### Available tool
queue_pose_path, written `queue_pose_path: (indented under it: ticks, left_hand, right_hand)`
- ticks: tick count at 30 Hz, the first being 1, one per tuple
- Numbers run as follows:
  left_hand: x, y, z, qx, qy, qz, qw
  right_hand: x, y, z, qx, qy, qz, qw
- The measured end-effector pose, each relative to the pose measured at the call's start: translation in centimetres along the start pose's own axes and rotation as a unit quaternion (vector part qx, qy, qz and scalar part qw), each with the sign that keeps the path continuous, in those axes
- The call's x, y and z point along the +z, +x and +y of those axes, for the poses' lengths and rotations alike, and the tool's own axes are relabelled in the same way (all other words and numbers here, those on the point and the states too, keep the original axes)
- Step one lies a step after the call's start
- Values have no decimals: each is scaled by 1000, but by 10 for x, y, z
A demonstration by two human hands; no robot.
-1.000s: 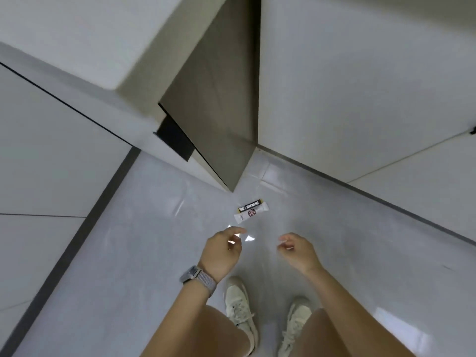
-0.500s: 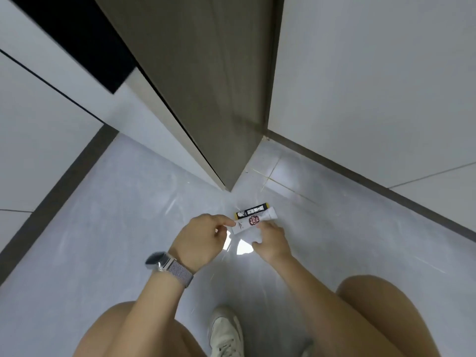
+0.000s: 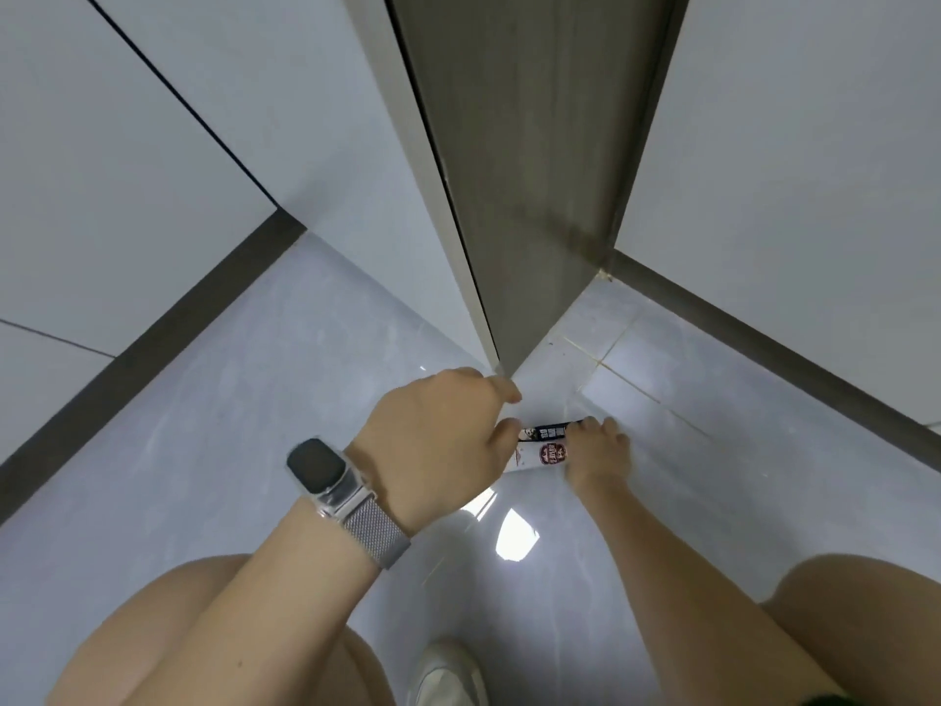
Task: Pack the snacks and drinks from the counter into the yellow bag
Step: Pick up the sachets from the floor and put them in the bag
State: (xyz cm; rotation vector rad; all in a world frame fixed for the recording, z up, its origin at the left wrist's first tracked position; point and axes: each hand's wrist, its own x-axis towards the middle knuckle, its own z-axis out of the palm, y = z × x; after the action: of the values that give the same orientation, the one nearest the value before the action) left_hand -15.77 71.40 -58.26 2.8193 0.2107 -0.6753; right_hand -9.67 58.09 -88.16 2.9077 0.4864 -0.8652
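Observation:
Two slim snack sachets lie side by side on the pale floor near a cabinet corner: a black sachet (image 3: 547, 431) and a white sachet (image 3: 547, 455) with a red logo. My right hand (image 3: 598, 453) reaches down to their right end, fingers curled over it. My left hand (image 3: 440, 443), with a watch on the wrist, hovers over their left end, fingers curled, covering part of the white one. Whether either hand really grips a sachet is unclear. No yellow bag or counter is in view.
I am crouched low; my knees (image 3: 860, 603) and a white shoe (image 3: 448, 675) fill the bottom. A dark cabinet side panel (image 3: 524, 196) meets the floor just beyond the sachets. White cabinet fronts with dark plinths (image 3: 168, 318) stand left and right.
I have crouched lower and the view has closed in on the floor. Both hands dropped from above the sachets to their two ends.

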Motion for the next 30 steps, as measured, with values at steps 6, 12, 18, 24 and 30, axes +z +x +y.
queue_pose_path:
  ticks: [6,12,18,24,30]
  left_hand:
    - [1,3,-9,-2,-72,12,997]
    - [0,16,-10,-2,-101,-12,995]
    - [8,25,-5,-44,-77,19,996]
    - [5,31,-1,-84,-110,-7,990]
    - [1,33,1,-105,-232,41,966]
  right_hand:
    - [0,0,-2,-10,29,-28,999]
    - [-61,-27,-6,5,290,-69,954]
    - [-135,-69,0,-38,540,-45,840]
    - [-178,-96,-3,-190,727,-150,643]
    - [-169,-97,-10,-329,743,-297,502]
